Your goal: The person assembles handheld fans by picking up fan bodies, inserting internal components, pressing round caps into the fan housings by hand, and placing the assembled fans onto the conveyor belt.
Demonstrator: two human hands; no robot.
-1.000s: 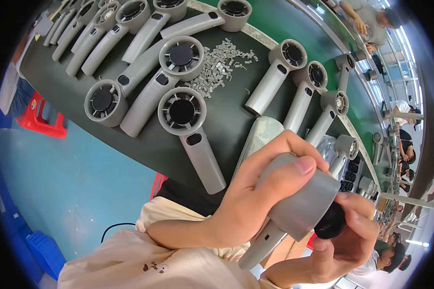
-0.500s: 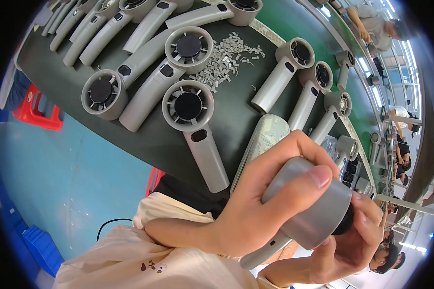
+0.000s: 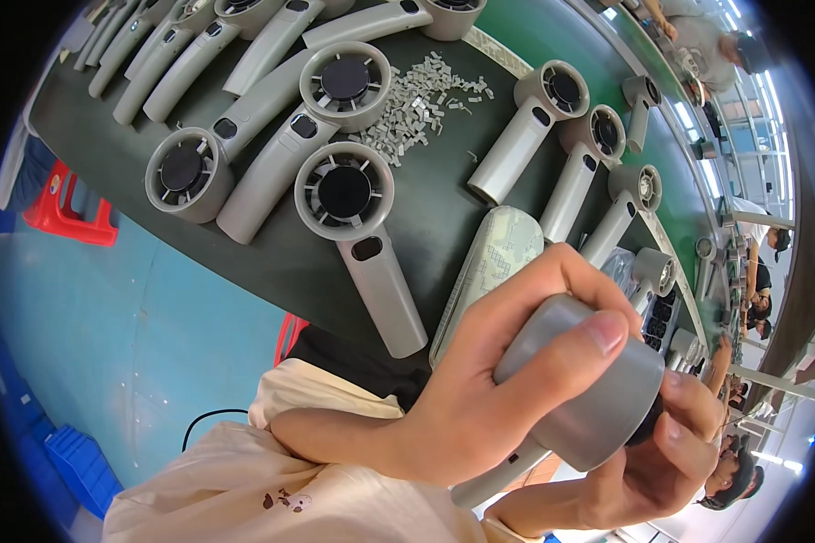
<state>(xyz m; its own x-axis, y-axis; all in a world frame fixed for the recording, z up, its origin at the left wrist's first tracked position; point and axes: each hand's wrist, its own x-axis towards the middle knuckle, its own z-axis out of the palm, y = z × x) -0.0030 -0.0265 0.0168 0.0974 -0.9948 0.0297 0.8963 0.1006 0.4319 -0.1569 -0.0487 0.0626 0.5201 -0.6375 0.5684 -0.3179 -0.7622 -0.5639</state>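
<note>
My left hand (image 3: 466, 389) is wrapped round the grey drum-shaped head of a handheld fan (image 3: 598, 407), thumb along its side. The fan's handle slants down to the lower left, beneath my left wrist. At the fan's right-hand face, my right hand (image 3: 666, 462) is closed with curled fingers on a black round part (image 3: 646, 423), mostly hidden by the fingers and the rim. Just beyond my left hand lies a pale patterned case (image 3: 498, 258). Another grey fan (image 3: 385, 290) lies to its left, its black centre facing up.
More grey fans (image 3: 276, 172) cover the left and back of the dark table (image 3: 244, 271), near a pile of small metallic clips (image 3: 417, 109). Others (image 3: 516, 149) line the right side. A red stool (image 3: 68, 213) and a blue crate (image 3: 81, 466) stand left. People work at the right.
My view has shifted slightly, so the table's things sit a little further left and higher. Both hands keep their hold on the fan, with only slight movement in the right fingers.
</note>
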